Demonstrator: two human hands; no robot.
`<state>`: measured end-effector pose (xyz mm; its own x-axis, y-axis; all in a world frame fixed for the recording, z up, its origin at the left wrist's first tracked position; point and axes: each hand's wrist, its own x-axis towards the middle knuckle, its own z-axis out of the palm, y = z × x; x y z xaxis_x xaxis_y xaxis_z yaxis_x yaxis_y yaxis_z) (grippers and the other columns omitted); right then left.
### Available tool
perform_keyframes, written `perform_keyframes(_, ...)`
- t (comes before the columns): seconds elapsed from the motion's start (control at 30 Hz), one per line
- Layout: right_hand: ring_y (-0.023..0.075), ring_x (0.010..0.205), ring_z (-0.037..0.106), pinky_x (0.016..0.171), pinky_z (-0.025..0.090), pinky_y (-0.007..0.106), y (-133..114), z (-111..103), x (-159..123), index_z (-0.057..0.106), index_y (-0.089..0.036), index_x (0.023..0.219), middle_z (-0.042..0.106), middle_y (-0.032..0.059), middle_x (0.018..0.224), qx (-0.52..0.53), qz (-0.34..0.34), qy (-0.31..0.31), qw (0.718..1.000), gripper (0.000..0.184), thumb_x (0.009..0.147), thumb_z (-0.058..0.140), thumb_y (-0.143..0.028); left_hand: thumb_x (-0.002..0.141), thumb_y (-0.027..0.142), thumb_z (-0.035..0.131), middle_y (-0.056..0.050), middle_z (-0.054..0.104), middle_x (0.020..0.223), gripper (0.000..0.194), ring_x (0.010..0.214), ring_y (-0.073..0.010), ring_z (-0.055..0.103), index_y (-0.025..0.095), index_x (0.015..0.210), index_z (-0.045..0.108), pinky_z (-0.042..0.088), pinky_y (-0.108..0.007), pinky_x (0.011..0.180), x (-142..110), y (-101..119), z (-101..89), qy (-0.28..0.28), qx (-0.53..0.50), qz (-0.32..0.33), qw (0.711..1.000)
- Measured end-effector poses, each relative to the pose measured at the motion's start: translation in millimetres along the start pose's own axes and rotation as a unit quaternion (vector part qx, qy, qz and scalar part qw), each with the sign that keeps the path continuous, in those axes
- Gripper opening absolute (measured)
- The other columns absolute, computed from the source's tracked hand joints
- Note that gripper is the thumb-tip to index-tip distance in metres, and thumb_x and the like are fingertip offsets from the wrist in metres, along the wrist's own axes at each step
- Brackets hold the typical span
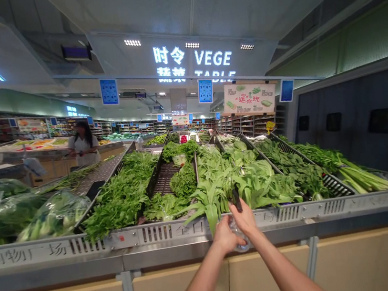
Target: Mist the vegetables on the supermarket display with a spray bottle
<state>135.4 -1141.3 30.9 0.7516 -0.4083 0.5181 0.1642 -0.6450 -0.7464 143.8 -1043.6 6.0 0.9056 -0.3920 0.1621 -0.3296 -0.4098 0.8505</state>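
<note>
My left hand (225, 237) and my right hand (244, 218) meet in front of the vegetable stand. Between them is a clear plastic object (242, 243) that looks like a bottle, its rounded lower end showing under my fingers. A narrow black part (236, 198) sticks up from my right hand toward the greens; it looks like the bottle's top, but my fingers hide the join. Both hands are closed. Long-leaved greens (209, 206) hang over the stand's front edge, right behind my left hand. More of these leafy greens (260, 179) lie just beyond my right hand.
Black crates of leafy greens (124, 189) line the stand behind a metal front rail (88, 264). Curly lettuce (183, 180) sits left of centre. Bagged vegetables (55, 215) lie far left, and stalks (366, 176) far right. A person (83, 144) stands at the back left.
</note>
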Motion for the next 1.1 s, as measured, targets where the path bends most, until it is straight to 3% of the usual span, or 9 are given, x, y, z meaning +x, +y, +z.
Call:
perform_keyframes(0.17,0.0156,0.063,0.051,0.058,0.038,0.025,6.6,-12.4,-22.5,0.055,-0.017,0.075,0.058,0.0021,0.065,0.000,0.011,0.003,1.000,0.029,0.068,0.038,-0.039,0.030,0.017,0.074,-0.002,0.060,0.088,0.071,0.080,-0.0198,0.055,0.018,0.097,0.051,0.043,-0.028,0.069,-21.6,4.0,11.3,-0.015,0.017,-0.015,1.000)
perform_keyframes(0.33,0.0173,0.070,0.053,0.064,0.039,0.026,5.5,-27.0,-36.9,0.056,-0.017,0.083,0.060,0.0033,0.073,0.034,0.020,0.015,0.999,0.033,0.068,0.039,-0.041,0.033,0.018,0.073,-0.004,0.056,0.098,0.076,0.086,-0.0209,0.054,0.019,0.104,0.048,0.043,-0.028,0.073,-44.0,20.5,12.7,-0.016,0.052,-0.028,0.998)
perform_keyframes(0.5,0.0179,0.075,0.054,0.066,0.039,0.026,5.4,-59.2,-38.7,0.056,-0.017,0.086,0.061,0.0046,0.081,0.076,0.011,0.021,0.997,0.035,0.068,0.041,-0.042,0.033,0.024,0.075,-0.009,0.051,0.108,0.087,0.098,-0.0260,0.049,0.019,0.113,0.043,0.039,-0.034,0.083,-51.1,40.5,22.4,-0.022,0.063,0.009,0.998)
perform_keyframes(0.63,0.0181,0.071,0.055,0.066,0.040,0.028,15.1,-96.9,-30.3,0.055,-0.018,0.084,0.061,0.0030,0.076,0.051,0.023,0.029,0.998,0.034,0.067,0.042,-0.044,0.035,0.023,0.075,-0.009,0.048,0.115,0.094,0.099,-0.0227,0.049,0.016,0.120,0.035,0.040,-0.029,0.085,-39.8,45.1,41.4,-0.082,0.020,0.051,0.995)
perform_keyframes(0.8,0.0192,0.069,0.054,0.064,0.040,0.029,34.9,-134.3,-16.2,0.056,-0.019,0.082,0.061,0.0019,0.071,0.023,0.045,0.059,0.997,0.035,0.064,0.044,-0.046,0.049,0.027,0.067,-0.010,0.050,0.114,0.068,0.100,-0.0241,0.048,0.016,0.112,0.045,0.040,-0.031,0.084,-19.5,39.0,62.9,-0.078,0.174,0.050,0.980)
perform_keyframes(0.97,0.0195,0.075,0.054,0.067,0.040,0.029,53.2,-152.3,0.4,0.057,-0.018,0.082,0.062,0.0029,0.077,0.052,0.034,0.054,0.997,0.035,0.063,0.046,-0.046,0.056,0.012,0.054,-0.010,0.052,0.111,0.053,0.103,-0.0259,0.045,0.017,0.108,0.048,0.037,-0.036,0.087,7.2,45.1,87.3,-0.070,0.243,0.096,0.963)
perform_keyframes(1.1,0.0193,0.080,0.054,0.072,0.040,0.028,68.5,-156.4,14.5,0.056,-0.017,0.086,0.062,0.0040,0.084,0.076,0.020,0.031,0.996,0.035,0.065,0.047,-0.044,0.053,0.007,0.053,-0.012,0.046,0.117,0.055,0.106,-0.0286,0.041,0.015,0.108,0.048,0.036,-0.039,0.088,38.1,53.7,110.8,-0.094,0.300,0.159,0.936)
